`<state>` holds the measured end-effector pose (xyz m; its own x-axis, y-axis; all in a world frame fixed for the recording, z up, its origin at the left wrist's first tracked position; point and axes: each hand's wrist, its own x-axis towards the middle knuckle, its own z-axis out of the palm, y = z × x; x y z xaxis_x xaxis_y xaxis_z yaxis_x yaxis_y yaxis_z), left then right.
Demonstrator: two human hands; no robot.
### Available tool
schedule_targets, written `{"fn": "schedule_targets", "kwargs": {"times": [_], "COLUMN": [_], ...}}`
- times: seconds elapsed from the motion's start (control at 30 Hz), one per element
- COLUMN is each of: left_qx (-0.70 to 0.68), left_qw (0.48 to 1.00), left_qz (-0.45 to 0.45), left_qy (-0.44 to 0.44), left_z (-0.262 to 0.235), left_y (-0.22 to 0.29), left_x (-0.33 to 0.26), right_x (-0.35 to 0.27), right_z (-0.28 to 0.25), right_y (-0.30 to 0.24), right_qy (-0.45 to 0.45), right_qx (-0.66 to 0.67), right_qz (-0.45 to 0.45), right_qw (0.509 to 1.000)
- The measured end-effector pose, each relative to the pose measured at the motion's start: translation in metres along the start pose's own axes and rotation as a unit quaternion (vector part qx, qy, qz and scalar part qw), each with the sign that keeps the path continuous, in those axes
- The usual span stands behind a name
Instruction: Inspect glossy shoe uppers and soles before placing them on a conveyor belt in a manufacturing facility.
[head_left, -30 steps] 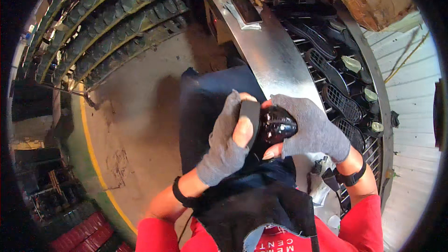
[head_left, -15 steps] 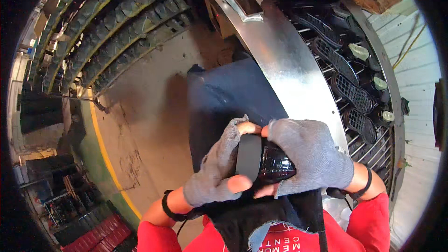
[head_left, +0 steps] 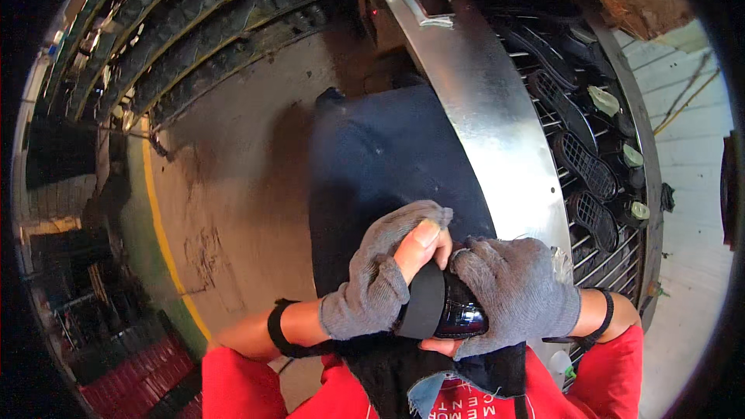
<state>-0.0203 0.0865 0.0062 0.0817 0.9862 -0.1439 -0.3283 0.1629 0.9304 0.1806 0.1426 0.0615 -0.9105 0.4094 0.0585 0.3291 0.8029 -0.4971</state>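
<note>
- Head view: left hand (head_left: 382,279) in a grey fingerless glove, closed around the matte black sole end of a glossy black shoe (head_left: 444,309); bare thumb tip pressed on top of the sole edge.
- Right hand (head_left: 518,302) in a matching grey glove, clamped over the shiny upper of the same shoe from the right side, fingers wrapped down around it.
- Shoe held between both hands, close to the chest, above the lap and over the dark blue apron (head_left: 388,163).
- Black wristband on each forearm; red sleeves entering from the lower edge.
- Black cloth (head_left: 403,372) hanging below the hands, touching the underside of the shoe area.
- Curved metal counter (head_left: 497,109) running from top centre down to the right, just beside the right hand.
- Wire rack (head_left: 597,186) beyond the counter, loaded with black shoe soles (head_left: 587,164) laid in a row.
- Concrete floor (head_left: 233,186) to the left, marked with a yellow line (head_left: 159,225).
- Racks of dark soles (head_left: 186,23) arching along the upper left.
- Red crates (head_left: 132,380) at lower left.
</note>
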Motion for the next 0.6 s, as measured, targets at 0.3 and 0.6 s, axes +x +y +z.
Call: {"fn": "schedule_targets", "kwargs": {"times": [0.3, 0.6], "left_qx": [-0.011, 0.116], "left_qw": [0.999, 0.962], "left_qz": [0.036, 0.235], "left_qy": [-0.006, 0.075], "left_z": [-0.029, -0.011], "left_y": [-0.014, 0.041], "left_x": [0.038, 0.037], "right_x": [0.048, 0.075], "right_z": [0.019, -0.033], "right_y": [0.031, 0.031], "right_qy": [0.173, 0.229], "right_qx": [0.153, 0.482], "right_qz": [0.030, 0.027], "right_qw": [0.972, 0.845]}}
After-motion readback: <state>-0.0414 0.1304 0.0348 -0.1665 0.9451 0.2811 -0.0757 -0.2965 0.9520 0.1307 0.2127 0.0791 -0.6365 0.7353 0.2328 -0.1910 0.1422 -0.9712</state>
